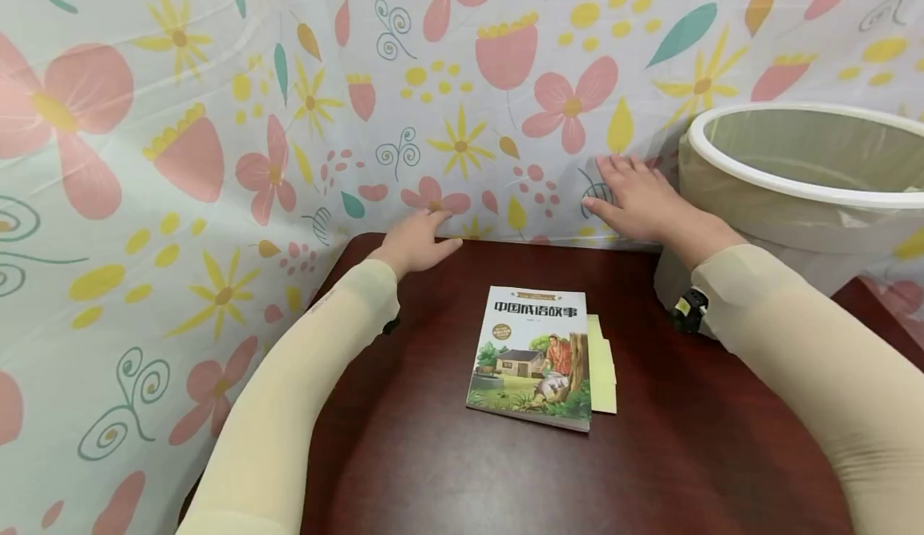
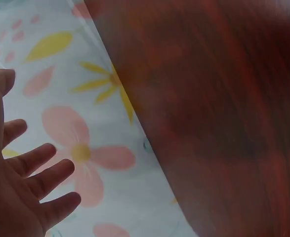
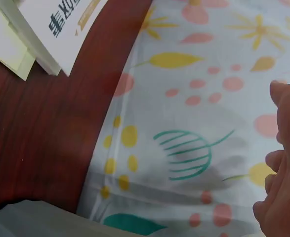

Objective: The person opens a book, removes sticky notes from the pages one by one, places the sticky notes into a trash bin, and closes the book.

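Note:
A paperback book (image 1: 530,358) with an illustrated cover lies face up on the dark red table (image 1: 404,455). Pale yellow paper slips (image 1: 603,366) stick out from under its right side. Beyond the table's far left corner, my left hand (image 1: 417,242) reaches out with fingers spread and nothing in it. My right hand (image 1: 638,198) is held up past the far edge, fingers extended, beside the bin and before the patterned curtain. In the right wrist view the book's corner (image 3: 68,29) and the slips (image 3: 11,49) show at upper left.
A white-rimmed bin (image 1: 801,178) with a translucent liner stands to the right of the table. Floral fabric (image 1: 289,118) hangs along the back and left sides, close against the table's far edge. Both wrists carry small dark cameras (image 1: 689,310).

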A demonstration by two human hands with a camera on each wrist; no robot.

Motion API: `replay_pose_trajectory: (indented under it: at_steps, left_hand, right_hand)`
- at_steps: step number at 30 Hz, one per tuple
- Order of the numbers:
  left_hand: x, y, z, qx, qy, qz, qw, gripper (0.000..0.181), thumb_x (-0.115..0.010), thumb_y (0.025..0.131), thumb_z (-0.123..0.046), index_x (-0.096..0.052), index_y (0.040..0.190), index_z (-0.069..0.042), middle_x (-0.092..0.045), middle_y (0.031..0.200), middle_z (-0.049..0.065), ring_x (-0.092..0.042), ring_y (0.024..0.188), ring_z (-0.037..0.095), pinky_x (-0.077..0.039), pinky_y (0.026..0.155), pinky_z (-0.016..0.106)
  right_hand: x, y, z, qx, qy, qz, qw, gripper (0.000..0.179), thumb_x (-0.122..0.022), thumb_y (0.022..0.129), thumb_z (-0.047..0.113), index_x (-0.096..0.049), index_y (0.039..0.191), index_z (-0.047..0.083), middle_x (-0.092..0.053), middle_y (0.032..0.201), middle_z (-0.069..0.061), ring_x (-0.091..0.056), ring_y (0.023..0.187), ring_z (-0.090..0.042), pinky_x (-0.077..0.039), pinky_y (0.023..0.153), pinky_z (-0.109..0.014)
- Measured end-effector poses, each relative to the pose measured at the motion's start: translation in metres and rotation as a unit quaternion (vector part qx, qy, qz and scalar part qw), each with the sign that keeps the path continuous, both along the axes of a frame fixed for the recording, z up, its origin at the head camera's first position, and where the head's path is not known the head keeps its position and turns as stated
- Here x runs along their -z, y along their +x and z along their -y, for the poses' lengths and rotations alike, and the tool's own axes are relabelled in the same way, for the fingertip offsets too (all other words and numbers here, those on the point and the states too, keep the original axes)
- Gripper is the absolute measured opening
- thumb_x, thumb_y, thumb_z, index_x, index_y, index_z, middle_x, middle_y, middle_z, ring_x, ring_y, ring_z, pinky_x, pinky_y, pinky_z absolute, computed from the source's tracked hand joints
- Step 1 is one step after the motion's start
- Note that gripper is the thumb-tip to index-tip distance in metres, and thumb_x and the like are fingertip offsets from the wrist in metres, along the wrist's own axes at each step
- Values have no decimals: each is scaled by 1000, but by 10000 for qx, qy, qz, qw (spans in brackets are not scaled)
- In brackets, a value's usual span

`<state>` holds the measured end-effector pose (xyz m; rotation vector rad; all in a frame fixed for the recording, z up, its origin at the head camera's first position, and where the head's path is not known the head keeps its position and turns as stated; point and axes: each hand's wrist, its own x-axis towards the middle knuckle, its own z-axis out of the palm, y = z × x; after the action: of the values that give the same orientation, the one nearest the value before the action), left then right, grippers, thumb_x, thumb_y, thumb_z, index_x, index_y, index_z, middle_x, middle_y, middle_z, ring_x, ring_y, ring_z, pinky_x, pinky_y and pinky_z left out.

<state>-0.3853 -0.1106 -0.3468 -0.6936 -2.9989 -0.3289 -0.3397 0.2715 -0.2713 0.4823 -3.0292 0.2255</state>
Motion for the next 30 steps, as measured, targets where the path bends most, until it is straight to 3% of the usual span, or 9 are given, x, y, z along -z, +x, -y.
replay_pose_trajectory:
  at_steps: [4,9,15,20,22,26,30]
  left_hand:
    - [8,18,-13,319,142,265,9990,66,-52,101,-58,-44,157,-22,-45,161,6,-38,152,29,-37,122,50]
    - [23,53,-35,871,241,546,9944,63,-56,102,-54,-45,156,-24,-49,157,2,-45,147,24,-39,121,44]
    - [44,101,-59,1819,204,1189,9759,74,-62,98,-55,-40,160,-22,-43,163,1,-44,149,20,-37,123,41]
    - [53,136,-66,2156,-72,1777,9601,81,-68,93,-61,-37,161,-28,-28,171,5,-31,157,24,-33,125,45]
    - [56,146,-68,2208,-160,1967,9552,86,-72,88,-64,-38,160,-33,-24,172,5,-21,160,25,-32,126,46]
    - [63,156,-71,2250,-248,2202,9488,98,-84,75,-65,-39,158,-37,-21,173,6,-14,162,32,-30,126,46]
    - [68,159,-75,2293,-422,2116,9492,97,-88,75,-55,-41,158,-36,-22,172,9,-15,161,35,-32,125,45]
  right_hand:
    - [-5,21,6,-381,-184,-181,9989,84,-39,108,53,-4,165,2,-6,171,-27,-2,157,-54,-8,122,-73]
    - [3,56,18,-853,-535,-370,9942,76,-50,108,38,-16,163,-2,-18,170,-26,-9,158,-51,-12,123,-71]
    - [34,91,26,-1150,-794,-112,9901,74,-53,108,37,-22,163,-1,-25,168,-25,-16,157,-49,-17,123,-69]
    - [70,113,27,-999,-860,422,9904,72,-51,108,39,-23,163,1,-27,168,-24,-20,156,-48,-20,122,-69]
    - [87,121,25,-868,-836,590,9910,69,-52,108,38,-28,161,0,-30,166,-25,-24,155,-49,-23,121,-69]
    - [118,133,26,-633,-861,984,9894,67,-54,107,39,-39,156,-4,-32,162,-32,-34,149,-52,-33,117,-67]
    - [137,140,29,-408,-1006,1377,9845,71,-55,106,44,-40,154,-6,-37,159,-34,-39,146,-51,-38,115,-64]
